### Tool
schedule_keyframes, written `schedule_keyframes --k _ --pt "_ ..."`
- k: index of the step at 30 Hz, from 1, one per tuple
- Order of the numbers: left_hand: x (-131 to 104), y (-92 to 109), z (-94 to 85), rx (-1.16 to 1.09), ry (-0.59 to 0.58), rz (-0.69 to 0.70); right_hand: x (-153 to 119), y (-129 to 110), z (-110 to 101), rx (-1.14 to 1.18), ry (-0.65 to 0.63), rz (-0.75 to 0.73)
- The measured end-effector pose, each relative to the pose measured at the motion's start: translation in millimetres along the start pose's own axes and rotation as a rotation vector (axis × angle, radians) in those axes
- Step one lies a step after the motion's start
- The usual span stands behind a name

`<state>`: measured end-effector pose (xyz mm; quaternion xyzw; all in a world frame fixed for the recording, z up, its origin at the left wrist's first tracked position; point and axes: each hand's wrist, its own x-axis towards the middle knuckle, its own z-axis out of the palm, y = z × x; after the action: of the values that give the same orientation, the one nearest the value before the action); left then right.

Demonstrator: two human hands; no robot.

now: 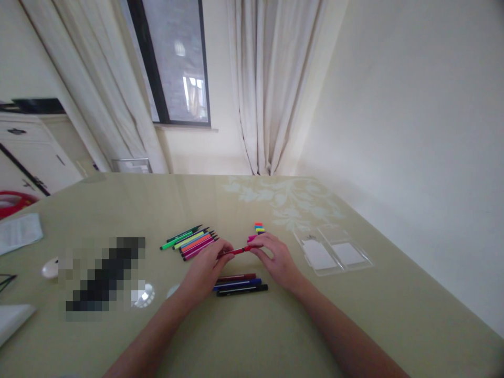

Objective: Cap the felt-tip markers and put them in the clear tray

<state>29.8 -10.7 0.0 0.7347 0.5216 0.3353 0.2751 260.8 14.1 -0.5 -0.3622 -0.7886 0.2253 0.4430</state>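
My left hand is closed on the body of a red marker, held level above the table. The fingers of my right hand pinch the red cap at the marker's right end. Left of my hands lies a row of uncapped coloured markers, tips pointing up and right. Small coloured caps lie just beyond my right hand. Nearer to me are a dark red marker, a blue marker and a black marker, partly behind my left hand.
An open clear plastic case with white cards lies on the table at the right. On the left are a white mouse, a blurred dark object and a paper packet. A wall rises on the right.
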Motion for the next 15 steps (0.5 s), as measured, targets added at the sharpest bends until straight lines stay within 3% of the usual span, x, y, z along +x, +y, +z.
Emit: schedule_keyframes --k 7,15 --pt "-3 6 5.9 -0.047 0.051 0.062 -1 0 0 0.196 0.068 0.131" --pt "-7 14 12.7 -0.071 0.018 0.075 -7 -4 1 0.219 -0.025 0.167"
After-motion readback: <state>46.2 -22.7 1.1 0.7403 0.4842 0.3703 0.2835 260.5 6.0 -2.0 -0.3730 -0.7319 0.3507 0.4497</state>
